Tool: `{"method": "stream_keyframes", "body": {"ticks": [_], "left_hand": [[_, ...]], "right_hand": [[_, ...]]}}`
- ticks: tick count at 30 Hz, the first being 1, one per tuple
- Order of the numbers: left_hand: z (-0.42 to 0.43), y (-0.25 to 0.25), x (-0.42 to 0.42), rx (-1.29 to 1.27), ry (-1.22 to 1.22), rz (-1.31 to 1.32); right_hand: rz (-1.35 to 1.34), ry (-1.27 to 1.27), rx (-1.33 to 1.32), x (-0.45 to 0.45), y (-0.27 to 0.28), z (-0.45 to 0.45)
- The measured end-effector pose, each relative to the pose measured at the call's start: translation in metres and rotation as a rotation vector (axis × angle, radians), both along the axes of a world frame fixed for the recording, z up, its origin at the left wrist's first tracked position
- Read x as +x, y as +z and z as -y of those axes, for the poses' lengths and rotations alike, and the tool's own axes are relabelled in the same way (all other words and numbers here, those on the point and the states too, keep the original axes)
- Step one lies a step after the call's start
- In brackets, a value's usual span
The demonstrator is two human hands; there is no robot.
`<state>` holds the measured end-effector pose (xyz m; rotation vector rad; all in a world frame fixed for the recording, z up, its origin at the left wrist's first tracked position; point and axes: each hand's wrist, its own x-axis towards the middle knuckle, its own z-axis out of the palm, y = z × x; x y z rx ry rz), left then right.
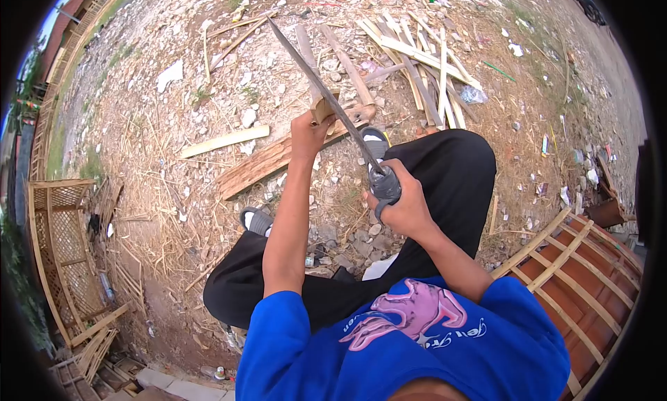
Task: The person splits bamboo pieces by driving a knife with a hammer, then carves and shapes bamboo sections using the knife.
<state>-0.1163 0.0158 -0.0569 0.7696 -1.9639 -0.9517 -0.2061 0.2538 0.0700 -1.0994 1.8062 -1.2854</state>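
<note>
My right hand [408, 205] is closed around the dark wrapped handle of a machete [321, 88]. Its long blade slants away up and to the left, passing in front of my left hand. My left hand [308, 134] is closed on a short bamboo piece [322, 112], which the blade crosses and partly hides. I cannot tell whether blade and bamboo touch. Below them a rough wooden plank [257, 166] lies on the ground between my sandalled feet. A pale bamboo strip [226, 141] rests just beyond the plank on the left.
Several bamboo and wood strips [442, 71] lie piled ahead, right of the blade. A woven lattice frame [66, 255] stands at left. At lower right, a bamboo lattice [566, 262] lies over a reddish-brown surface. Stones, straw and litter cover the ground.
</note>
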Motion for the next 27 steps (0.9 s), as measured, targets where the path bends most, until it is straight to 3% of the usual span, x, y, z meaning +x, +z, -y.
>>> {"method": "stream_keyframes", "body": {"ticks": [15, 19, 23, 26, 27], "left_hand": [[0.008, 0.015, 0.002, -0.102, -0.091, 0.062], [0.003, 0.004, 0.001, -0.103, -0.066, 0.054], [-0.002, 0.004, 0.000, -0.186, -0.048, 0.051], [-0.010, 0.005, -0.002, -0.071, -0.013, 0.067], [-0.007, 0.001, -0.004, -0.111, -0.006, 0.050]], "right_hand": [[0.015, 0.062, 0.036, -0.022, 0.007, -0.001], [0.167, 0.078, 0.028, -0.020, -0.004, -0.007], [-0.051, 0.014, 0.143, -0.023, 0.020, -0.013], [0.177, 0.114, 0.049, -0.022, -0.002, -0.016], [0.110, 0.078, 0.022, -0.018, -0.003, -0.018]]}}
